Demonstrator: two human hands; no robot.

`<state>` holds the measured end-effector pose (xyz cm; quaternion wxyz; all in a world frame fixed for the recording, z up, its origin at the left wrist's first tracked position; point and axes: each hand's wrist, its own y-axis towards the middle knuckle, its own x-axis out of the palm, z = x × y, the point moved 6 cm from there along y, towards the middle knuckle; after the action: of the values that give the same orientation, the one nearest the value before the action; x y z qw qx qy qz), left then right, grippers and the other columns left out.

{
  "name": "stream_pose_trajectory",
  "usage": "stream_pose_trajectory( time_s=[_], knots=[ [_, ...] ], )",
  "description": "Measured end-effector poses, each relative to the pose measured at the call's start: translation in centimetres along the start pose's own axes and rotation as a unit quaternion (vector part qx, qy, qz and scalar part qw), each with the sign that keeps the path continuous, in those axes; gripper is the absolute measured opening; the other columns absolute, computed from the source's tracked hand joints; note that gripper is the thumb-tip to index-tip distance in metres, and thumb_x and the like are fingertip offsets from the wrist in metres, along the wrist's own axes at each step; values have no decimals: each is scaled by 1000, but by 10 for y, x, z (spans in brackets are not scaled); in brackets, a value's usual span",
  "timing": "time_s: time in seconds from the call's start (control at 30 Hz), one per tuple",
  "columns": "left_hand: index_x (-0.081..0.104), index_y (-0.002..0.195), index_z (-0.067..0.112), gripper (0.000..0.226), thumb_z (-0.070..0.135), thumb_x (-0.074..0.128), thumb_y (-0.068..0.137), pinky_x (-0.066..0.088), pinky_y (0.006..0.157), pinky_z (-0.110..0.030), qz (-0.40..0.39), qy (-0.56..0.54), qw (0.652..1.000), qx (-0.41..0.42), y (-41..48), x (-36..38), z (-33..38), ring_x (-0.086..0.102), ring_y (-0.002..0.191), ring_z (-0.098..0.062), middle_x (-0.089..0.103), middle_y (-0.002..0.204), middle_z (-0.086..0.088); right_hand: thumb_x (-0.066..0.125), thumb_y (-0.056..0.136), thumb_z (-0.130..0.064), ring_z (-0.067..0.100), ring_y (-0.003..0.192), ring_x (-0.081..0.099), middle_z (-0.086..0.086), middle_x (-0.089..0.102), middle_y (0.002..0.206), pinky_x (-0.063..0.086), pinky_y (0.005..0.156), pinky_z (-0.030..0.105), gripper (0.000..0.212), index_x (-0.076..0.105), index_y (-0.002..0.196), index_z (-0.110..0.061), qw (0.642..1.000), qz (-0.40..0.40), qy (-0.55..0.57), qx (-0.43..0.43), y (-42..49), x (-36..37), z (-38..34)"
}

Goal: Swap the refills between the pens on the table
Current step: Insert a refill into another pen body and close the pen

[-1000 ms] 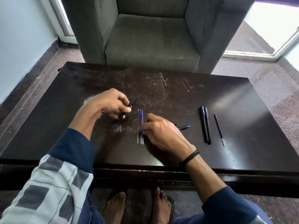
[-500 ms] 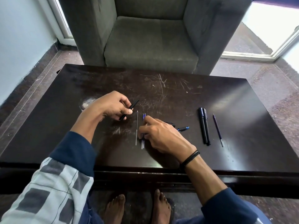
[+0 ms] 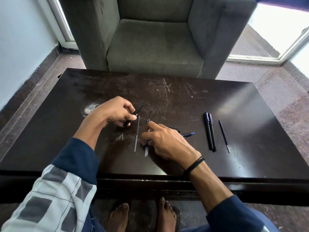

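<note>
My left hand [image 3: 115,111] grips a black pen barrel [image 3: 135,114], tilted, just above the dark table [image 3: 234,101]. To its right a thin pale refill [image 3: 137,133] lies alone on the table. My right hand [image 3: 165,143] pinches two blue refills [image 3: 146,150] that lie side by side; their ends stick out past my fingers. A blue pen part [image 3: 188,134] pokes out from behind my right hand. Farther right lie two black pens [image 3: 209,131] and a separate dark blue refill [image 3: 224,135].
A grey armchair [image 3: 155,41] stands just beyond the table's far edge. The table's near edge [image 3: 150,180] runs above my bare feet [image 3: 143,215]. A pale worn patch [image 3: 89,108] marks the tabletop on the left.
The three refills lay together; my right hand has drawn the two blue ones to the right, leaving the pale one apart. My left hand kept hold of the barrel.
</note>
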<state>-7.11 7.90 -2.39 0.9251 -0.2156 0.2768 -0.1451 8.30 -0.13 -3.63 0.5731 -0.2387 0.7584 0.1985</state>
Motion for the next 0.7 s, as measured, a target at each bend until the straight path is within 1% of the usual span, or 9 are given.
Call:
stream_pose_trajectory(
  time_s=[0.13,0.23,0.3,0.4,0.53,0.63,0.7],
  knots=[
    [69,96,7,10,0,73,89,62,78,-39,-1,3,1000,2,0,0,0,71,74,-24,67,88,-14,57,94,-12,19,91,53,-8,44,113,44,60,36,23,59,100,-34,1000,-6,-5,-1,0,1,-1],
    [67,97,6,9,0,71,91,61,71,-35,-4,4,1000,-1,1,0,-2,71,72,-24,71,91,-18,59,93,-12,18,90,50,-9,43,111,38,58,33,23,54,98,-33,1000,-4,-8,-5,1,1,0],
    [67,97,6,8,0,70,92,59,69,-34,-6,3,1000,-4,1,1,-2,70,71,-23,72,91,-19,58,93,-11,18,88,50,-9,45,108,37,57,32,22,53,96,-32,1000,0,-9,-14,1,2,0],
    [67,96,6,8,1,70,92,60,70,-34,-4,2,1000,-4,2,0,-3,70,71,-23,73,91,-18,59,90,-7,17,84,48,-10,48,103,41,58,35,23,53,94,-30,999,6,-12,-31,1,2,-2],
    [67,95,7,8,0,71,91,60,68,-34,-4,3,1000,-5,2,0,-3,70,69,-23,72,90,-19,59,86,-3,17,82,47,-11,49,97,50,61,42,27,53,90,-29,999,16,-1,-37,3,3,0],
    [66,99,4,10,0,70,91,60,57,-26,-5,-4,1000,-9,1,0,-2,68,68,-22,71,90,-19,59,87,-3,18,86,50,-11,53,100,52,65,44,28,59,96,-30,999,12,13,-38,3,3,0],
    [66,102,3,12,-1,70,91,59,53,-24,-4,-7,1000,-10,0,0,-2,68,67,-21,70,90,-19,59,89,-4,19,88,51,-10,54,103,53,68,43,30,65,103,-30,999,5,13,-40,3,4,-1]
  ],
)
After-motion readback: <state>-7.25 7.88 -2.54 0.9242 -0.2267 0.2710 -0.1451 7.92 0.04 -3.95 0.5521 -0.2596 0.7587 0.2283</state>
